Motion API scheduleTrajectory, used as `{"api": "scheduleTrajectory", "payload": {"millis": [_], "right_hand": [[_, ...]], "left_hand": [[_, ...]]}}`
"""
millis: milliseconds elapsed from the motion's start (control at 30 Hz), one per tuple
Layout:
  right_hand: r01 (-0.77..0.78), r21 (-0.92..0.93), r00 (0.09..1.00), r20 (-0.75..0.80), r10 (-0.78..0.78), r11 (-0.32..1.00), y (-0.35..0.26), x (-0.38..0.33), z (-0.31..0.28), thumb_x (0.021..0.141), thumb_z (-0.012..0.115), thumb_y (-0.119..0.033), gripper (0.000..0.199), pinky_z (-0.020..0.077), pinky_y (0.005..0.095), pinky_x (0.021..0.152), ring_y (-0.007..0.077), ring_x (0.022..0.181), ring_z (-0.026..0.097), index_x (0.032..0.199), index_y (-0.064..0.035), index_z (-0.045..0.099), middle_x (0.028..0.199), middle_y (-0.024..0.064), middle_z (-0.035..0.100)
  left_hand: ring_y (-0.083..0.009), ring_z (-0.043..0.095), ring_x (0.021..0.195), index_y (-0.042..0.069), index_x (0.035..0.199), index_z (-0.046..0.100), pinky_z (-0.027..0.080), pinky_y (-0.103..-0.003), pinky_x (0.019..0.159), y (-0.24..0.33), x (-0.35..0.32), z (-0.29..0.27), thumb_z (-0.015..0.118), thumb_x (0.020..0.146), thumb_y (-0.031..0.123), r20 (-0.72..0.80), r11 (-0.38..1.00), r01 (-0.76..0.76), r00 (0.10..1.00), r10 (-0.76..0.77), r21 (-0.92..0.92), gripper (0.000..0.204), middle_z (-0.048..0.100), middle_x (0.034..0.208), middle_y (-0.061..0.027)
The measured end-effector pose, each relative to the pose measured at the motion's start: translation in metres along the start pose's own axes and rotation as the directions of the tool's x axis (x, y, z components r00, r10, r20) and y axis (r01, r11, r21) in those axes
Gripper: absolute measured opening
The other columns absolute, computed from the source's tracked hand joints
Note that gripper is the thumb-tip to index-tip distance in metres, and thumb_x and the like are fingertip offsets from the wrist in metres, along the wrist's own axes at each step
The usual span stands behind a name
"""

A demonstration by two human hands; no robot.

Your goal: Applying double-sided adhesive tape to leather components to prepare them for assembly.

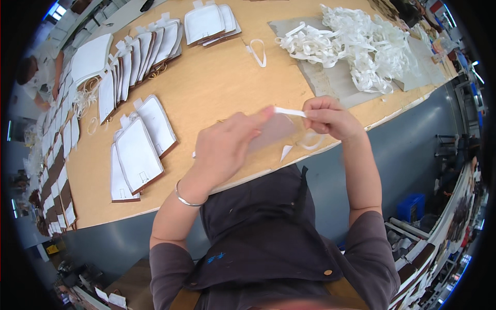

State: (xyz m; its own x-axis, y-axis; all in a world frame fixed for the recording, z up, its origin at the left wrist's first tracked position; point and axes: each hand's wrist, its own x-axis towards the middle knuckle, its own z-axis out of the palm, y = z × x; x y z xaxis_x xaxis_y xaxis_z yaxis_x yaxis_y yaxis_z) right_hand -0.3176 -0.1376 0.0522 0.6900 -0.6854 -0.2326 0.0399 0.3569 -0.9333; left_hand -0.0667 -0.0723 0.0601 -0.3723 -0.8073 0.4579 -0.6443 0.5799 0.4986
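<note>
A short white strip (289, 111) is stretched between my two hands above the table's near edge. My right hand (330, 119) pinches its right end between thumb and fingers. At its left end are the fingertips of my left hand (225, 144), closed on the strip. Just below the strip lies a pale flat panel (273, 133), blurred and partly covered by my left hand. Whether that hand also grips the panel I cannot tell. A thin white loop of strip (311, 142) curves below my right hand, beside a small white triangular scrap (285, 152).
Several white panels with brown edges (138, 155) lie left of my hands, with rows of more (133, 59) beyond. A tangled heap of white strips (361, 46) covers a grey sheet (338, 88) at the far right. One loop (258, 53) lies mid-table. Another person (44, 77) works far left.
</note>
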Motion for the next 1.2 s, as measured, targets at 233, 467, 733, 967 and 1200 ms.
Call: {"api": "scheduleTrajectory", "payload": {"millis": [233,467,733,967,1200], "right_hand": [[0.053,0.089,0.996,0.068,-0.059,0.995,-0.011,0.005,0.031,0.083,0.056,-0.011,0.015,0.0236,0.0183,0.040,0.0022,0.044,0.034,0.073,0.0002,0.057,0.061,0.0009,0.054],[0.042,0.136,0.991,0.117,-0.058,0.990,-0.008,0.017,0.064,0.083,0.056,-0.011,0.015,0.0242,0.0187,0.041,0.0021,0.045,0.034,0.073,0.0004,0.057,0.061,0.0008,0.054],[0.005,0.184,0.994,0.110,-0.026,0.983,0.000,0.024,0.077,0.084,0.055,-0.010,0.015,0.0232,0.0185,0.040,0.0023,0.044,0.033,0.073,0.0006,0.057,0.055,-0.0012,0.048],[0.011,0.296,0.993,0.112,-0.046,0.955,0.004,0.032,0.081,0.082,0.053,-0.008,0.016,0.0198,0.0192,0.038,0.0023,0.039,0.028,0.070,0.0025,0.054,0.049,-0.0040,0.038],[-0.037,0.351,0.976,0.216,-0.042,0.936,0.013,0.034,0.083,0.083,0.055,-0.009,0.013,0.0239,0.0181,0.040,0.0022,0.043,0.034,0.073,0.0000,0.057,0.057,-0.0007,0.050]], "left_hand": [[-0.0138,0.054,0.083,0.002,0.127,0.042,0.044,-0.024,0.075,-0.032,-0.069,-0.001,0.055,0.087,0.002,-0.386,0.913,-0.056,0.915,-0.116,-0.405,0.042,0.054,0.098,-0.0088],[-0.0112,0.050,0.090,0.004,0.131,0.033,0.041,-0.024,0.080,-0.046,-0.099,0.004,0.054,0.089,0.004,-0.535,0.908,-0.079,0.827,-0.172,-0.412,0.047,0.047,0.104,-0.0049],[-0.0121,0.051,0.091,0.005,0.133,0.030,0.042,-0.025,0.081,-0.046,-0.107,0.002,0.053,0.089,0.003,-0.546,0.887,-0.106,0.819,-0.178,-0.449,0.050,0.047,0.108,-0.0063],[-0.0125,0.051,0.092,0.007,0.133,0.026,0.042,-0.025,0.081,-0.046,-0.116,0.003,0.051,0.089,0.002,-0.542,0.885,-0.088,0.816,-0.200,-0.458,0.051,0.047,0.110,-0.0060],[-0.0113,0.050,0.092,0.009,0.131,0.026,0.041,-0.024,0.081,-0.042,-0.119,0.003,0.049,0.090,0.000,-0.543,0.868,-0.083,0.808,-0.229,-0.490,0.048,0.047,0.110,-0.0065]]}}
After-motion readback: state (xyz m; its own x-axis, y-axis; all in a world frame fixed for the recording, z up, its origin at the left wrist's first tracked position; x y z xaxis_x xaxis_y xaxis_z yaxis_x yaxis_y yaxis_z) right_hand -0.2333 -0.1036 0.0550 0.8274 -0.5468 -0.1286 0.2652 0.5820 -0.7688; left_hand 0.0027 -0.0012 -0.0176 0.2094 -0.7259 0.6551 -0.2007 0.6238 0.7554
